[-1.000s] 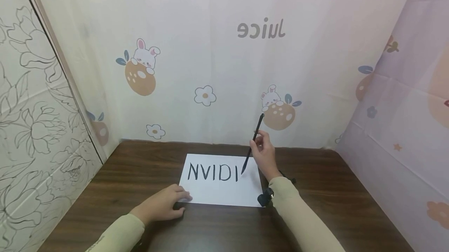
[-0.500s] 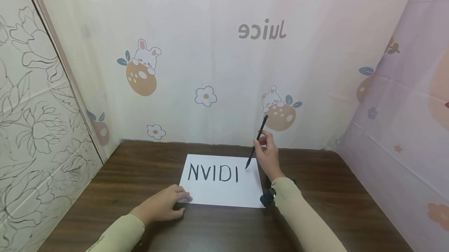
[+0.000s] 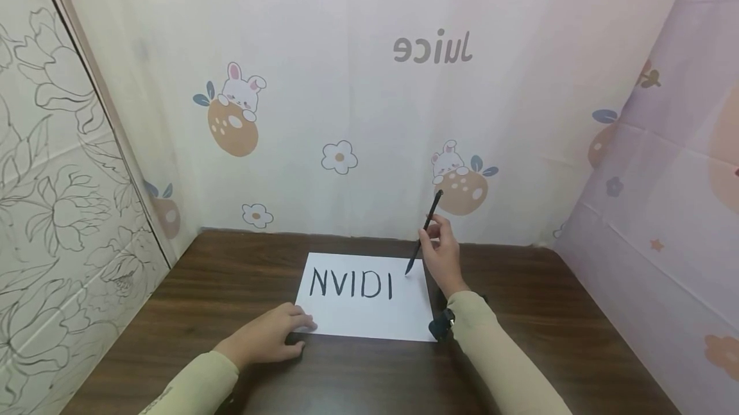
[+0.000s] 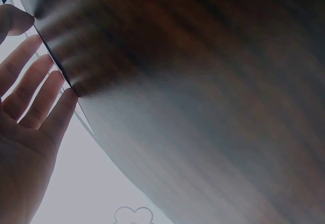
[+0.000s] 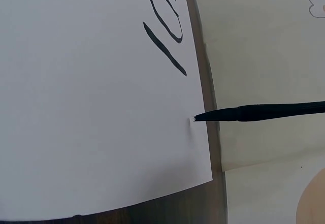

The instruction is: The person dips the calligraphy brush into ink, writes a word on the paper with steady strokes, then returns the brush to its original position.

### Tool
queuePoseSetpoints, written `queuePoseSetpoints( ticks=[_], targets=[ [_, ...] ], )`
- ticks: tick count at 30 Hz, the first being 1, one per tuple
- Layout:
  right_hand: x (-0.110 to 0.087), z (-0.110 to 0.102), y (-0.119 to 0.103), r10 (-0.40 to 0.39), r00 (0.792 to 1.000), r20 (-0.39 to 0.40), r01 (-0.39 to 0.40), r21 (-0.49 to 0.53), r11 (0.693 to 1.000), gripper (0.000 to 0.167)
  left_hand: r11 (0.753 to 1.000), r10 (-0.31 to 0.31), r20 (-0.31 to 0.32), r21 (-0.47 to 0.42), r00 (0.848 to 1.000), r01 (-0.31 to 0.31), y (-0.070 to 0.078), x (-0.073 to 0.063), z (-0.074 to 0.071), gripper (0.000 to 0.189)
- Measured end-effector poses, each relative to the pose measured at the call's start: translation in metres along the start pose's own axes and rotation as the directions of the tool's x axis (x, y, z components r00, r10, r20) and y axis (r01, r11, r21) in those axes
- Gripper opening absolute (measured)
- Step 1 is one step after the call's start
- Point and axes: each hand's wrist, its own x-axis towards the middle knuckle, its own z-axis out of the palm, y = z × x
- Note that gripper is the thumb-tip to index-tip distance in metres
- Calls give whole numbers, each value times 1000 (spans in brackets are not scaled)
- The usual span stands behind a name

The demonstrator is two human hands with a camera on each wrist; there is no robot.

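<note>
A white sheet of paper (image 3: 369,322) lies on the table and bears the dark letters "NVIDI" (image 3: 351,285). My right hand (image 3: 443,258) pinches a slim black brush (image 3: 414,256), tilted, its tip over the sheet's upper right part. The right wrist view has the dark brush tip (image 5: 218,115) beside the last stroke (image 5: 165,50), close to the paper's edge; whether it touches the paper I cannot tell. At the lower left corner, fingers of my left hand (image 3: 265,336) rest on the sheet. Extended fingers of that hand (image 4: 30,107) show in the left wrist view.
Around the sheet spreads a dark brown wooden table (image 3: 358,376). A pale curtain (image 3: 346,94) with printed rabbits and flowers hangs behind its back edge. More printed cloth stands at the left (image 3: 58,145) and right (image 3: 664,210). A small black device (image 3: 441,325) sits at my right wrist.
My right hand has moved the brush slightly right and up, away from the last letter, then nearly stopped. The left hand and the paper have stayed in place.
</note>
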Motion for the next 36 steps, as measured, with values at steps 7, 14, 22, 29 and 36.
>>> queuePoseSetpoints(
  ticks=[7,14,22,29,36],
  targets=[
    [0,1,0,-3,1000,16,3,11,1000,37,1000,5,-6,0,1000,-5,0,1,-1,28],
    [-2,3,2,-31,999,27,31,-17,999,36,1000,-15,6,2,1000,15,0,1,0,29],
    [-6,4,3,-44,998,54,46,-31,998,37,1000,-17,5,-4,1000,17,0,0,1,29],
    [-10,5,1,-18,997,71,20,-22,1000,37,1000,-20,17,-3,1000,20,-1,1,2,29],
    [-11,6,-1,0,997,72,1,-12,1000,37,1000,-22,17,5,1000,22,0,1,0,29]
  ],
)
